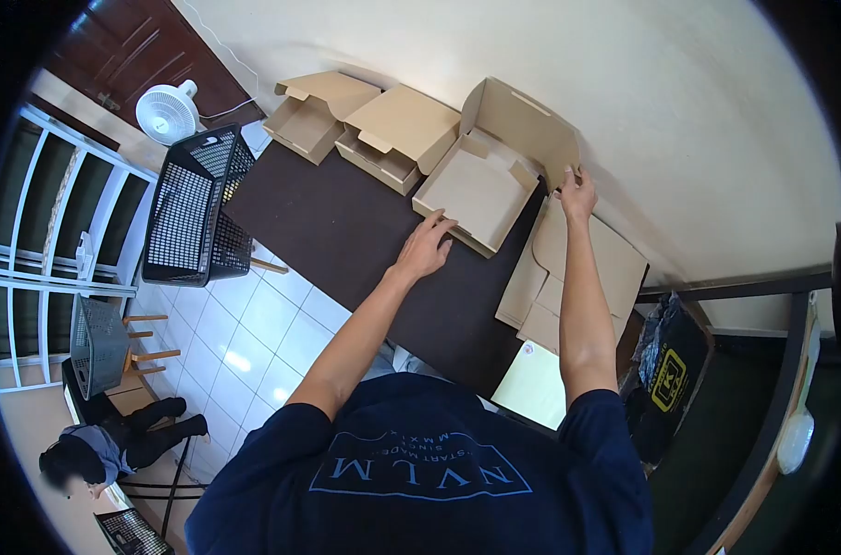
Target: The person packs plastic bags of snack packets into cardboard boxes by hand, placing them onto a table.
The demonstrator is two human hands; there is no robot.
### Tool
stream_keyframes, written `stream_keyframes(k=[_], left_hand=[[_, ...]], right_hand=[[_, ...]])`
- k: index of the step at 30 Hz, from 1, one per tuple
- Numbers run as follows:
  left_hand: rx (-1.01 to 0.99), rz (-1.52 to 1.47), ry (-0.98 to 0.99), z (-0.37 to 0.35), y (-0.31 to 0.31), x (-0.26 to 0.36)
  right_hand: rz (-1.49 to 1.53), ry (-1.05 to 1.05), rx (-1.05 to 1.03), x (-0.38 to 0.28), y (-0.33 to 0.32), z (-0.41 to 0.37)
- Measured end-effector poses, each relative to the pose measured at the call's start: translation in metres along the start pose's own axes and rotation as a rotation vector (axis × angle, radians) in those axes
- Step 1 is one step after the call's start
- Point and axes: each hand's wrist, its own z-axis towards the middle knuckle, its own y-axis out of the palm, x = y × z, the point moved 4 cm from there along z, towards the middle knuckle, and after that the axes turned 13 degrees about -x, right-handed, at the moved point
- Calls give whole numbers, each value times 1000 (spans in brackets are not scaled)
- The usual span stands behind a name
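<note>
the person's navy shirt (420,462) filled the near edge. beyond it, the open cardboard box (476,190) sat on the dark table (346,231). the left hand (427,245) lay flat, fingers spread, on the box's near rim. the right hand (577,192), apart from it, touched the corner of the box's raised lid; i cannot tell whether it gripped. flat cardboard blanks (591,259) lay just right of the box, two folded boxes (392,134) just left.

Two folded boxes (397,129) sit along the desk's (346,231) far edge, flat cardboard blanks (614,264) stacked at its right edge, a black basket (194,208) just off its left end.
</note>
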Motion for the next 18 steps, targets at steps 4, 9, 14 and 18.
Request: stream_keyframes(k=[4,9,14,18], left_hand=[[14,-60,-2,-15,-4,8],[153,-201,25,-40,-13,4],[257,-372,-119,-86,-16,-23],[204,-473,-276,-125,-8,-68]], right_hand=[[-363,-38,-12,-40,-7,-14],[-550,-68,-264,-5,3,12],[-107,102,-310,-25,-28,-24],[56,105,-282,-1,-51,-85]])
